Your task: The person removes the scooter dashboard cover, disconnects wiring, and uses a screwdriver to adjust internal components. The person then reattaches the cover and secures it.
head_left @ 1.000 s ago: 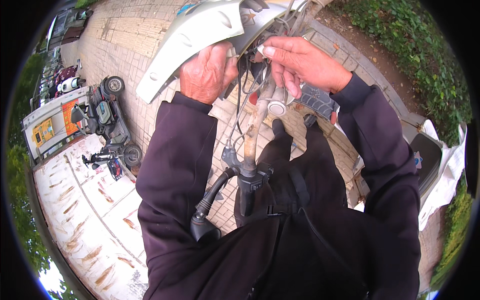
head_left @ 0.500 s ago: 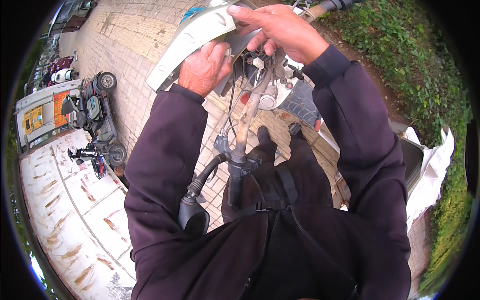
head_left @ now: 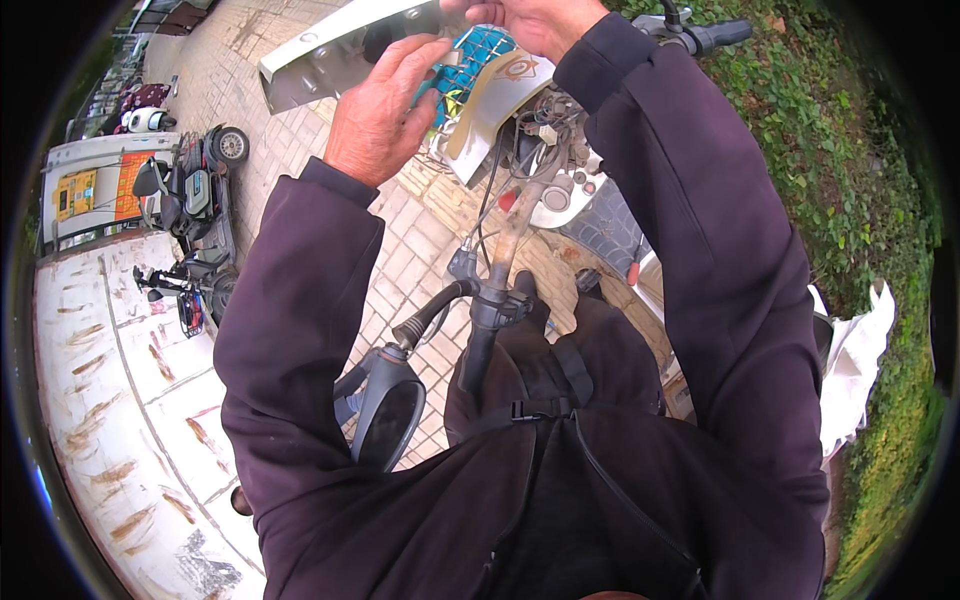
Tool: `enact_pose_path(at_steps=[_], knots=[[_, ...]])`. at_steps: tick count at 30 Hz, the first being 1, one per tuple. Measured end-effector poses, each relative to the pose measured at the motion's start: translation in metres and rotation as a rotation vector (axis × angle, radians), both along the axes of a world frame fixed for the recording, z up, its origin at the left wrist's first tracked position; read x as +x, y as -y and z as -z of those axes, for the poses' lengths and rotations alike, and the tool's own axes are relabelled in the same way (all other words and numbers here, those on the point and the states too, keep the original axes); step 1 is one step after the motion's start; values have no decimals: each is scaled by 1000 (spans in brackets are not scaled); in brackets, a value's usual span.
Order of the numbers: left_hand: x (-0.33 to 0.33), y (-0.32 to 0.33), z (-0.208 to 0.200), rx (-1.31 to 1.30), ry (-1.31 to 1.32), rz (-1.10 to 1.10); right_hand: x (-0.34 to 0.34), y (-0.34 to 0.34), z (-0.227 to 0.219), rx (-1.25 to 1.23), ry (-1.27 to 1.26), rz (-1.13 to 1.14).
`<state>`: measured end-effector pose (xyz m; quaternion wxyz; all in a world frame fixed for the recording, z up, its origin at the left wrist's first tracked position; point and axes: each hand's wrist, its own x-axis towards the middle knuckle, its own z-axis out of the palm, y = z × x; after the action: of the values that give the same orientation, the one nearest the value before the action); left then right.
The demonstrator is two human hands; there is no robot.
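Observation:
A white plastic cover (head_left: 325, 55), the scooter's front panel by its look, is lifted at the top with its hollow inside facing me. My right hand (head_left: 550, 22), partly cut off by the top edge, has its curled fingers at the cover's right end and appears to grip it. At the lower edge of the cover is my left hand (head_left: 385, 112), fingers stretched and thumb apart. Beyond it sits a blue item under a wire basket (head_left: 480, 52). Below lie the scooter's bare wiring (head_left: 545, 135) and a white-and-tan panel (head_left: 500, 95).
A rusty handlebar stem (head_left: 510, 235) runs towards me, with a black grip (head_left: 480, 355) and a mirror (head_left: 390, 410). Parked scooters (head_left: 195, 185) and a stained white surface (head_left: 110, 400) are left. Green bushes (head_left: 850, 170) line the right beside a white sheet (head_left: 855, 365).
The white cover has moved up and left, away from the wiring, and tilted to show its inside. My left hand has loosened from it. The handlebar and mirror have shifted slightly.

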<state>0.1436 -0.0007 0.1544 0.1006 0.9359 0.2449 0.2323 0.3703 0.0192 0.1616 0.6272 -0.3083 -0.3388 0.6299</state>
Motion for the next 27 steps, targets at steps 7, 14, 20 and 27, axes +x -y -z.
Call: enact_pose_path(at_steps=[7,14,20,27], knots=[[-41,51,-66,-86,34,-50,34,-2,-51,-84,-219,-50],[-103,132,-91,-448,119,-334,79,51,-53,-86,-206,-12],[-152,169,-92,-634,464,-473,76,107,-65,-119,-224,53],[-205,205,-68,-698,660,-400,30,177,-99,-114,-150,162]])
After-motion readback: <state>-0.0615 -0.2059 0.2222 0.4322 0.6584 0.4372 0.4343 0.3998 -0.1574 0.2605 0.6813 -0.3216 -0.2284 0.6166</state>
